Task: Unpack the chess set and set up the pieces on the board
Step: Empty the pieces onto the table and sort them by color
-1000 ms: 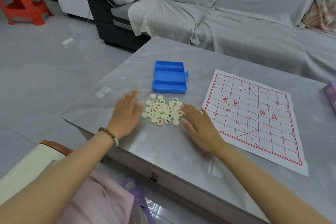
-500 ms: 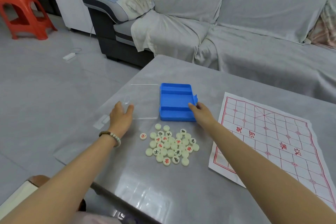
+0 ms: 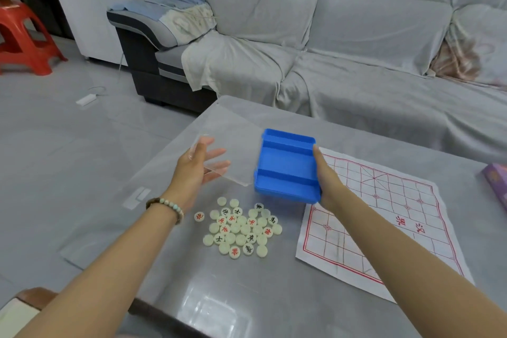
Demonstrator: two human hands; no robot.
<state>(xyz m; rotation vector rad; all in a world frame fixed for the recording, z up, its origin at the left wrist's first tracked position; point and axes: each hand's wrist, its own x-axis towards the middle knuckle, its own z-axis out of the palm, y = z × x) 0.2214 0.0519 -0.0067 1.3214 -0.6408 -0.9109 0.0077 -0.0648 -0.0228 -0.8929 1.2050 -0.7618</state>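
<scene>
Several cream chess discs with red or black characters lie heaped on the grey table. Above them the empty blue case tray is lifted and tilted, and my right hand grips its right edge. My left hand holds the clear lid off the table, thumb over it and fingers showing through the plastic beneath. The white paper board with red grid lines lies flat to the right.
A purple box lies at the table's right edge. A grey covered sofa stands behind the table. A red plastic stool is on the floor at far left, with a white adapter near it.
Both hands left the heap of discs and took up the case. The blue tray and the clear lid now hang above the table instead of lying flat on it.
</scene>
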